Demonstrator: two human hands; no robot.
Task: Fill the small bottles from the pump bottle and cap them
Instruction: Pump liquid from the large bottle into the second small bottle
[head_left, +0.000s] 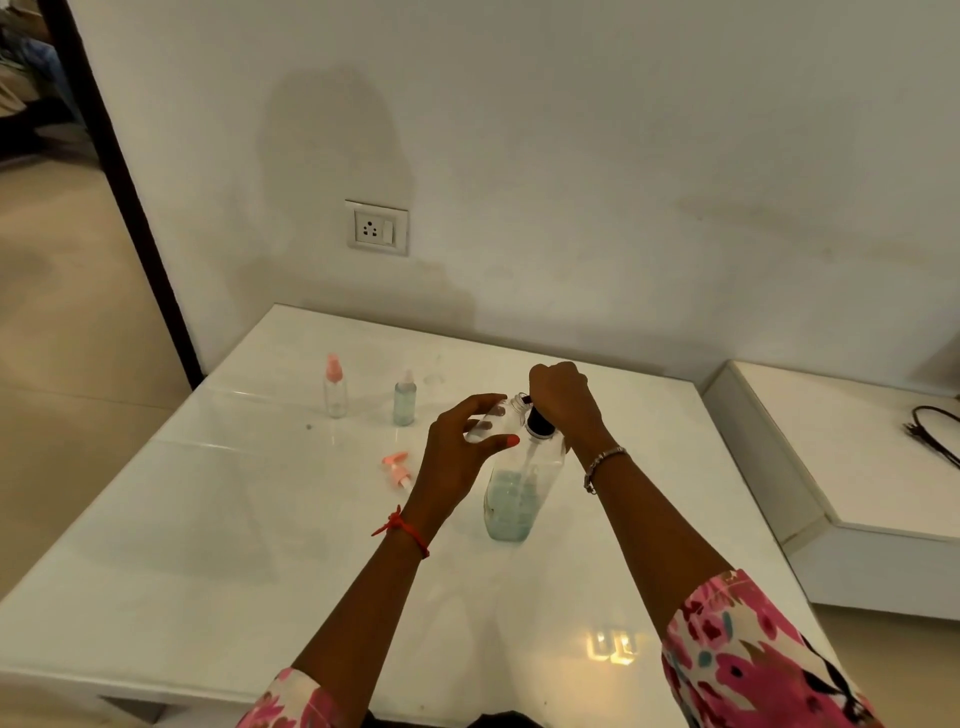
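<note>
A clear pump bottle with pale blue liquid in its lower part stands on the white table. My right hand is curled over its black pump head. My left hand holds a small clear uncapped bottle, tilted, with its open neck at the pump's nozzle. Farther left stand a small bottle with a pink spray cap and a small bottle of pale blue liquid with a pale cap. A loose pink spray cap lies on the table near my left wrist.
The table stands against a white wall with a power socket. A lower white surface with a black cable lies to the right. The table's left edge drops to a beige floor.
</note>
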